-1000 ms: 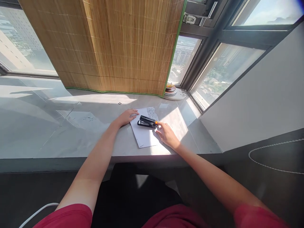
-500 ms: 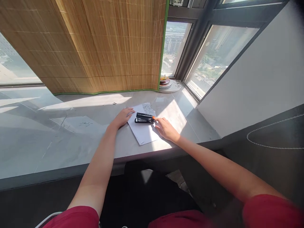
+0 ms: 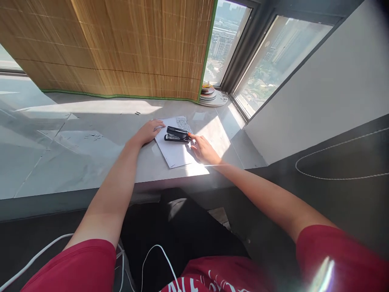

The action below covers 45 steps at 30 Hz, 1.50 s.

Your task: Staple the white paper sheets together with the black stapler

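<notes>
A black stapler (image 3: pixel 176 137) with an orange rear end sits on a small stack of white paper (image 3: pixel 176 155), its jaw gaping toward the left. My right hand (image 3: pixel 205 149) grips the stapler's rear end between fingers and thumb. On the paper's upper left edge rests my left hand (image 3: pixel 148 132), fingers stretched out flat. A printed patch of dark writing (image 3: pixel 181 121) shows at the paper's top right corner, partly behind the stapler.
Loose staples (image 3: pixel 95 137) lie scattered on the grey tiled ledge (image 3: pixel 69 162), with a few dark strips (image 3: pixel 137 113) farther back. Stacked plates (image 3: pixel 209 96) stand in the window corner. A bamboo blind (image 3: pixel 127 48) hangs behind. A white cable (image 3: pixel 39 253) runs near my lap.
The camera view has tilted downward, so everything appears higher and slightly left. Both hands, the stapler and the paper keep about the same places relative to each other.
</notes>
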Available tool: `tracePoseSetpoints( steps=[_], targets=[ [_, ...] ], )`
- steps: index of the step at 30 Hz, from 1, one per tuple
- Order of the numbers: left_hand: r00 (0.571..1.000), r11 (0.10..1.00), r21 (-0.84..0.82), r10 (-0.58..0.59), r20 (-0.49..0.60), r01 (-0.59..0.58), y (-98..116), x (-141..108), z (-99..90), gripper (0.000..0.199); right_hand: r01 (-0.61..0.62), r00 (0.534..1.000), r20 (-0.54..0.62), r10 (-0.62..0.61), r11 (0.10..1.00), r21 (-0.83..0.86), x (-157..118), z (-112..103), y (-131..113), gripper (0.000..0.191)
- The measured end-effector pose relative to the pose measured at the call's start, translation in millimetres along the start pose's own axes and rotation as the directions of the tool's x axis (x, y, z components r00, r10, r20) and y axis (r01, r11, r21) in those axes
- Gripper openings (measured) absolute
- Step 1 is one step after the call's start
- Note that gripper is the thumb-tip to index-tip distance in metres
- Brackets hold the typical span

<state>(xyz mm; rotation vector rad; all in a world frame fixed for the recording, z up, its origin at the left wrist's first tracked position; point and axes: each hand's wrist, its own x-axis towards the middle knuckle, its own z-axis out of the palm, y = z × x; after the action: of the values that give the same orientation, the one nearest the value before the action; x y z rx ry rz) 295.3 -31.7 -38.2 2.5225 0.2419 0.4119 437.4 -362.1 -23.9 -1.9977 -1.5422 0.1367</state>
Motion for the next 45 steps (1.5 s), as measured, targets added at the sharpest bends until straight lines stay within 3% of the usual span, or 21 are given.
tracePoseSetpoints(
  steps=[17, 25, 29, 35, 37, 40, 42, 45],
  targets=[
    [1.0, 0.999, 0.041, -0.013, 0.02, 0.012, 1, 2, -1.9, 0.038, 0.135, 0.988, -0.068, -0.138, 0.989, -0.053, 4, 11, 20, 0.045],
    [0.999, 0.998, 0.056, 0.018, -0.034, -0.016, -7, 3, 9.9, 0.044, 0.148, 0.986, -0.064, -0.154, 0.985, -0.087, 5, 11, 19, 0.071],
    [0.997, 0.999, 0.039, 0.031, -0.068, -0.028, -8, 4, 14.3, 0.044, 0.162, 0.983, -0.072, -0.171, 0.98, -0.115, 6, 11, 17, 0.069],
    [0.991, 0.996, -0.071, -0.057, -0.12, 0.048, -6, 5, 12.0, 0.038, 0.152, 0.985, -0.065, -0.162, 0.979, -0.138, 7, 15, 18, 0.062],
    [0.971, 0.98, -0.179, -0.128, -0.202, 0.092, -5, 0, 9.6, 0.035, 0.149, 0.985, -0.065, -0.16, 0.979, -0.138, 8, 16, 18, 0.062],
    [0.883, 0.906, -0.39, -0.311, -0.353, 0.163, 2, -13, 11.3, 0.036, 0.149, 0.985, -0.073, -0.159, 0.981, -0.12, 9, 17, 19, 0.064],
    [0.855, 0.859, -0.477, -0.379, -0.354, 0.184, 13, -24, 19.0, 0.038, 0.14, 0.987, -0.072, -0.147, 0.986, -0.09, 9, 17, 19, 0.063],
    [0.855, 0.87, -0.444, -0.386, -0.347, 0.212, 39, -39, 38.8, 0.042, 0.122, 0.99, -0.069, -0.124, 0.992, -0.035, 10, 17, 18, 0.056]
  ],
)
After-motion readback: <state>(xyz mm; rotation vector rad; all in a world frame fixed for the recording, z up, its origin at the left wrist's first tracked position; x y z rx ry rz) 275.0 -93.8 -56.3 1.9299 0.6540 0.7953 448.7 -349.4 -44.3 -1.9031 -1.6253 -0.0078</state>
